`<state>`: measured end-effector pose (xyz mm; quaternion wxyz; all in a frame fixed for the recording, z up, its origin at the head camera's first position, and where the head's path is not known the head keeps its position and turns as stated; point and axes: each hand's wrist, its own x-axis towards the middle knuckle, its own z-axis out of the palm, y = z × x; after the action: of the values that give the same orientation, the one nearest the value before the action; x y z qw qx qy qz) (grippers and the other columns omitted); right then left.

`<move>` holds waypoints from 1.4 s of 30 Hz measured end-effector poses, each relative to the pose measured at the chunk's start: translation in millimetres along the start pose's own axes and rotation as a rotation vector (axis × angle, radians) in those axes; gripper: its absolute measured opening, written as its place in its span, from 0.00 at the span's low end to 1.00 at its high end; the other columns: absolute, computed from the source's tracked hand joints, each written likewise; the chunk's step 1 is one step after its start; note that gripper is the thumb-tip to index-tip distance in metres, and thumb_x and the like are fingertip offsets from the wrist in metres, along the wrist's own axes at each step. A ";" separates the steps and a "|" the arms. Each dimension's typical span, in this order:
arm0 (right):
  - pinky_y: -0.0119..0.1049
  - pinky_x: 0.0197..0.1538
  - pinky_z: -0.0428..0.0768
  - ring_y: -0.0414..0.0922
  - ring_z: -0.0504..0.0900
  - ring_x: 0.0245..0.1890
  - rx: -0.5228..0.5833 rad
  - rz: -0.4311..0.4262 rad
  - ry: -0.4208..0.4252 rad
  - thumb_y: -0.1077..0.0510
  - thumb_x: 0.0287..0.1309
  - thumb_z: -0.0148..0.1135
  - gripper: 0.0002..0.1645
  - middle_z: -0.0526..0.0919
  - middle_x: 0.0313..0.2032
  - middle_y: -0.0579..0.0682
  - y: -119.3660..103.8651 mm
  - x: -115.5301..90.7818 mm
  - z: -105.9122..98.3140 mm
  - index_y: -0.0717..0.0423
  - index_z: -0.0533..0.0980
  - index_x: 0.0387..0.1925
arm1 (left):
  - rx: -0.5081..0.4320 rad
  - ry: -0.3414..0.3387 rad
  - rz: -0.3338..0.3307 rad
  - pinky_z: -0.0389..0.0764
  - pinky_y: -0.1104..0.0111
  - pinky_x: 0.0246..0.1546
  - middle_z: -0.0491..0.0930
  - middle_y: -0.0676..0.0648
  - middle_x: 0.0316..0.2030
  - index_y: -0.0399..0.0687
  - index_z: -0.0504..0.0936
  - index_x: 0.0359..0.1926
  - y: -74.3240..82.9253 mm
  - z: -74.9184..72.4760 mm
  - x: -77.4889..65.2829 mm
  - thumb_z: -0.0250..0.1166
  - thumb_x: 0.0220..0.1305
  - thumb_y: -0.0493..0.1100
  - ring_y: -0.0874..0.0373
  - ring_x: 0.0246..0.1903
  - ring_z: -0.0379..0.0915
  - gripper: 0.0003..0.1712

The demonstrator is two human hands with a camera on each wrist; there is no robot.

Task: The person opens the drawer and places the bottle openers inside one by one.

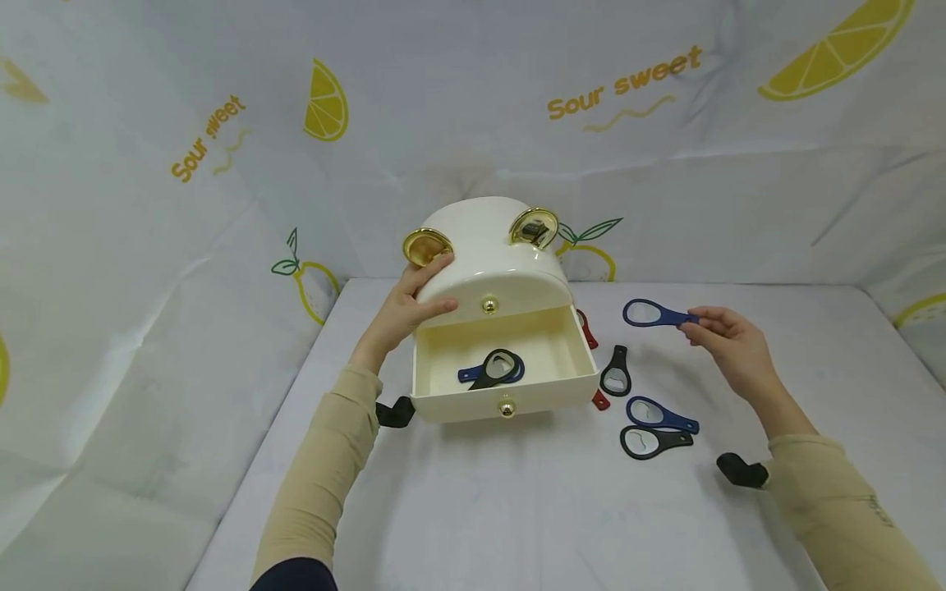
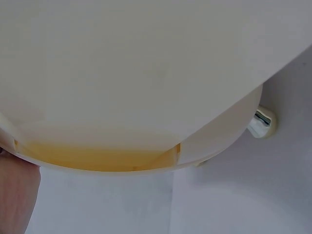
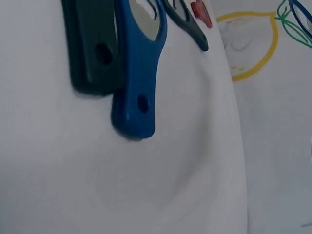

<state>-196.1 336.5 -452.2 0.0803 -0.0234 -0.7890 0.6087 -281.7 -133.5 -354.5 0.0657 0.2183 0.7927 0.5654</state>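
Note:
A white storage box (image 1: 484, 275) with gold ear-shaped trims stands at the middle of the table, its lower drawer (image 1: 458, 408) pulled out. My left hand (image 1: 402, 310) grips the box's upper left side, thumb on the front, fingers by the left ear. A black bottle opener (image 1: 488, 373) lies over a blue bottle opener (image 1: 469, 374) inside the drawer. To the right, my right hand (image 1: 727, 341) pinches the handle end of another blue bottle opener (image 1: 658, 313) above the table. The left wrist view shows mostly the box's pale wall (image 2: 122, 73); the hand there is largely out of frame.
Right of the drawer lie black (image 1: 616, 373) and red bottle openers (image 1: 588, 330), the red partly hidden. Nearer are another blue opener (image 1: 665, 417) and black opener (image 1: 658, 441), touching. A lemon-printed cloth (image 1: 458, 107) hangs behind the table.

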 end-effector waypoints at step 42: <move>0.30 0.34 0.77 0.35 0.76 0.27 0.226 -0.094 -0.435 0.60 0.57 0.63 0.09 0.80 0.28 0.40 -137.7 -17.2 120.6 0.50 0.75 0.41 | 0.023 0.014 -0.031 0.64 0.59 0.56 0.54 0.47 0.64 0.78 0.65 0.63 1.2 1.0 -0.3 0.70 0.52 0.52 0.52 0.57 0.57 0.38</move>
<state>-189.5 183.3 -350.8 -0.0608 0.1540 -0.7147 0.6795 -280.8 -132.5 -353.8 0.0665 0.2027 0.8028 0.5567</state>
